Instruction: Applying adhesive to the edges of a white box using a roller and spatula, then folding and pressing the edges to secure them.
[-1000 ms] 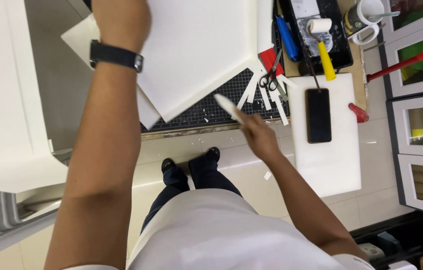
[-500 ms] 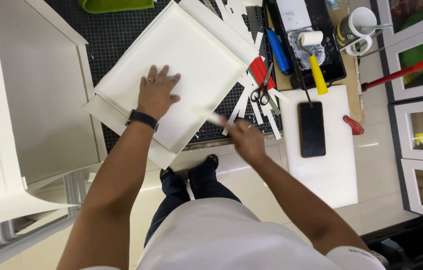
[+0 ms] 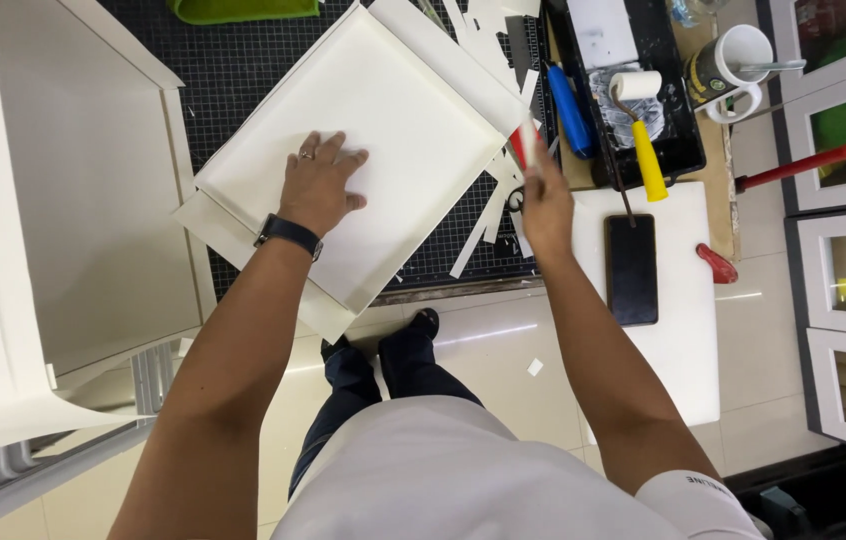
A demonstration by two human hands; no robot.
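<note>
We press our left hand (image 3: 321,183) flat and open on the white board tray (image 3: 413,110) lying on the black cutting mat (image 3: 243,70). Our right hand (image 3: 547,205) pinches a thin white tool (image 3: 528,140). The tray looks light, stiff, easily creased; best held by its folded edges.

- The green cloth (image 3: 243,9) was cut off by the top edge;
- the right hand (image 3: 547,205) hid most of the scissors (image 3: 515,198);
- its thin white tool (image 3: 529,150) was blurred.
</note>
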